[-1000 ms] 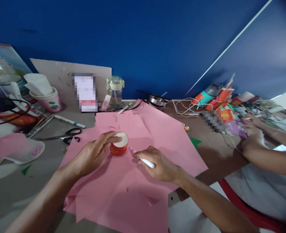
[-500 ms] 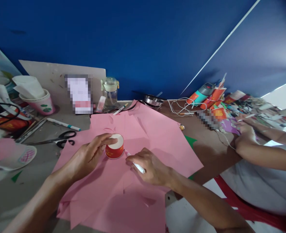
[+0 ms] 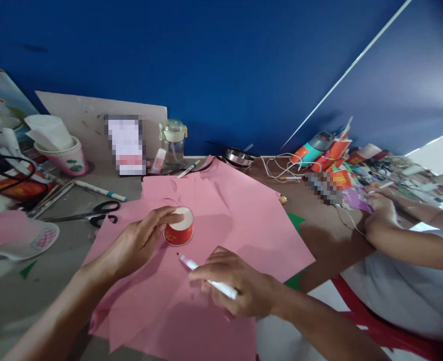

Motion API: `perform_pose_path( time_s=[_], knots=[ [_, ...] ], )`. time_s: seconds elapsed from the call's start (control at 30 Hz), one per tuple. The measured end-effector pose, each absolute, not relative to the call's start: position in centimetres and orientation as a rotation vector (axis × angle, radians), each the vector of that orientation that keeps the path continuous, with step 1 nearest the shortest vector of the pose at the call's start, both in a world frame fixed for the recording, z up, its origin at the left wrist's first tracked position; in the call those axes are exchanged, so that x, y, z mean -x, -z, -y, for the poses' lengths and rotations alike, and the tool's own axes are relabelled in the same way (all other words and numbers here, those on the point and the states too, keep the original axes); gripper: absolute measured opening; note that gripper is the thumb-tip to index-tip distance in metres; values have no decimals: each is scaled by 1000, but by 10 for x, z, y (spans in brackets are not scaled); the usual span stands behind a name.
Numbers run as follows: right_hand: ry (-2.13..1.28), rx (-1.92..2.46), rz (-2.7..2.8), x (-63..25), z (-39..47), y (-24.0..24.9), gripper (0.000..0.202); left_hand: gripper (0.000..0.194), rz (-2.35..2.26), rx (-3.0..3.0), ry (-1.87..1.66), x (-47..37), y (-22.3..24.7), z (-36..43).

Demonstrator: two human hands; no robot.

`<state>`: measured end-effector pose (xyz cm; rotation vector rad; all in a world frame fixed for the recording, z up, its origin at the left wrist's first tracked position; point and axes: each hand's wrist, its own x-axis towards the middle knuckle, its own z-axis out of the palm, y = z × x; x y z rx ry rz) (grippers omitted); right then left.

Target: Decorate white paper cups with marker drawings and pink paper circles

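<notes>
Currently holding the red paper cup [image 3: 178,234] down on the overlapping pink paper sheets [image 3: 266,230] with the left hand [image 3: 142,243], narrowed around the side of the cup and with a finger on its white top. Gripping a white felt-tip marker [image 3: 223,289] in the closed right hand [image 3: 240,283], nearer the wearer than the cup and to its right, with the dark tip pointing left, just below the cup and apart from it. Too unclear to tell whether touching the paper with that tip. Left of the cup, on the bench [image 3: 70,281], black-handled scissors [image 3: 103,210] beside the edge of the sheets, and farther out a teal-ended marker [image 3: 101,190]. Beyond the cup, a blurred smartphone [image 3: 127,145] leaning to the left of a clear bottle [image 3: 174,145]. Far to the right of the cup, a teal flask [image 3: 315,149] and another person's hand [image 3: 379,200] near purple paper [image 3: 356,199].
</notes>
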<state>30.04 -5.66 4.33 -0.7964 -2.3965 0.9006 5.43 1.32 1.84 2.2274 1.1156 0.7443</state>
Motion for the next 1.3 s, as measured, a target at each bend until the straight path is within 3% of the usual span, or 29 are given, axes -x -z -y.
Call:
perform_pose_path(
  time_s=[0.33,0.57,0.73,0.87,1.3],
  knots=[
    [-1222,922,1513,-354,31,-72,23,35,-1074,-2422,-735,-52,-16,-10],
    [-1267,1047,1243,-316,-51,-58,26,36,-1114,-2864,-653,-66,-31,8],
    [-1352,1069,1297,-274,-95,-34,26,36,-1273,-3041,-407,-86,-39,25],
    [-1496,1034,1440,-250,-105,-27,27,49,-1370,-3081,-331,-97,-35,35],
    [-1673,1089,1679,-228,-118,-9,29,51,-1520,-2997,-397,-110,-18,50]
  ],
)
